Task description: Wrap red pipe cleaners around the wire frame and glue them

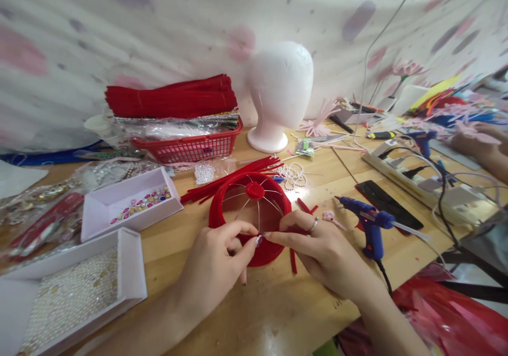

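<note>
Frame: red wire hoop frame (251,219) sits on the tabletop (254,303), likely light, springy, easily bent.
Hands: left hand (214,263) and right hand (317,242) pinch its near rim.
Grip: best at the padded rim, not the thin spokes.

The near rim of the red wire-spoked frame (250,216) is hidden behind the left hand (216,263) and right hand (317,250), so what the fingertips pinch cannot be made out. A co-worker's arm (482,147) is cut off at the right edge. The tray of pearl beads (75,292) runs past the bottom-left corner.
</note>
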Demonstrator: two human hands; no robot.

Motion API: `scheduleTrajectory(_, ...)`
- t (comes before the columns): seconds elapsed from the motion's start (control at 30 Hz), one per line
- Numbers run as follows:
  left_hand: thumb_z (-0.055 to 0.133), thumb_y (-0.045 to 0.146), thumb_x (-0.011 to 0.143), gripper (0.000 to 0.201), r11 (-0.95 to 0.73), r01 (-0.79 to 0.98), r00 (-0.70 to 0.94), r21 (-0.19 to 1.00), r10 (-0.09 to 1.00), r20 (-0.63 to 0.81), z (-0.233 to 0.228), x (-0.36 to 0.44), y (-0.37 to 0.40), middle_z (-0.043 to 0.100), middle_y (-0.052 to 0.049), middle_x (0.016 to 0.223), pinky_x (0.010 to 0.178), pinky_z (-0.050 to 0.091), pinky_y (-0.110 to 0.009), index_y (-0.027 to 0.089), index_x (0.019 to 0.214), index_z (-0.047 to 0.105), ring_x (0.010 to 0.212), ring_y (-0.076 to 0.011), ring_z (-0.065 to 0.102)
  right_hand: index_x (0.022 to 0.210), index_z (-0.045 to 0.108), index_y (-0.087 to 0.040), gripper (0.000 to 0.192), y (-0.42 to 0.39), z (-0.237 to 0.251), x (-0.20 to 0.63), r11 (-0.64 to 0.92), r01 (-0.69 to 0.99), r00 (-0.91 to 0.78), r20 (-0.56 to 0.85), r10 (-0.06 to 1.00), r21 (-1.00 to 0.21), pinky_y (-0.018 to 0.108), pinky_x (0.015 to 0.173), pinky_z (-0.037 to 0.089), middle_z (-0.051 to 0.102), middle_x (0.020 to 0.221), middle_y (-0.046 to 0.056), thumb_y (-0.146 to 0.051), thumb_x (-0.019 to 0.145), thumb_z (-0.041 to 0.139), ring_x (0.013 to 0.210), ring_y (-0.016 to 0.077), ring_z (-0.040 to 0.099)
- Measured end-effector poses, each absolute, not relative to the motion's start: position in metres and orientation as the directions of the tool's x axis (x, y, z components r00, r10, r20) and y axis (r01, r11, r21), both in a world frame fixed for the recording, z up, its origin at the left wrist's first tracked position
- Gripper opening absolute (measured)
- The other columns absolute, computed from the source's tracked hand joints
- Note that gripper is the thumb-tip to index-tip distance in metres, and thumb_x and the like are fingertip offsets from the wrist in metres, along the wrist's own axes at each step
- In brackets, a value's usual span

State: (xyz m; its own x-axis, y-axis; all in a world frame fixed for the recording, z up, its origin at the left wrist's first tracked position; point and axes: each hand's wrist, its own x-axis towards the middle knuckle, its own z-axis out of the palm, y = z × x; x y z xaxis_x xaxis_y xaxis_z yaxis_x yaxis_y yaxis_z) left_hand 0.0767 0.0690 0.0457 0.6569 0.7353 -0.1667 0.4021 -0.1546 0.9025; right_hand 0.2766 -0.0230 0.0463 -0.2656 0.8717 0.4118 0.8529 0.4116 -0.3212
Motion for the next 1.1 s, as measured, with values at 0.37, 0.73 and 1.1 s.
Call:
scheduleTrajectory(0.37,0.053,0.035,0.088,0.02,-0.168,0.396,0.676,0.903,0.719,-0.163,0.047,0.076,0.07,0.057,0.009,0.039,0.044,0.036,-0.022,0.022,0.087,0.068,0.036,-0.0106,0.048,0.117,0.074,-0.025,0.049,-0.022,0.048,0.276,0.389,0.864,-0.258,0.382,0.887,-0.319,0.025,0.063,0.051,0.069,0.097,0.006,0.001,0.092,0.041,0.075,0.0138,0.065)
scheduleTrajectory(0.73,0.052,0.033,0.087,0.019,-0.174,0.381,0.683,0.908,0.715,-0.15,0.046,0.078,0.071,0.054,0.009,0.039,0.046,0.038,-0.022,0.022,0.086,0.067,0.036,-0.0108,0.049,0.118,0.072,-0.024,0.05,-0.024,0.046,0.281,0.378,0.868,-0.231,0.412,0.881,-0.323,0.028,0.066,0.053,0.067,0.099,0.006,0.003,0.092,0.039,0.08,0.0157,0.066)
scheduleTrajectory(1.1,0.053,0.038,0.092,0.027,-0.377,0.432,0.681,0.819,0.732,-0.022,0.033,0.068,0.074,0.064,0.007,0.047,0.062,0.045,-0.026,0.025,0.102,0.074,0.047,-0.0136,0.06,0.115,0.059,-0.025,0.017,-0.025,0.031,0.282,0.179,0.756,0.107,0.389,0.915,-0.629,0.028,0.074,0.058,0.065,0.111,0.007,-0.02,0.099,0.057,0.09,0.0167,0.068)
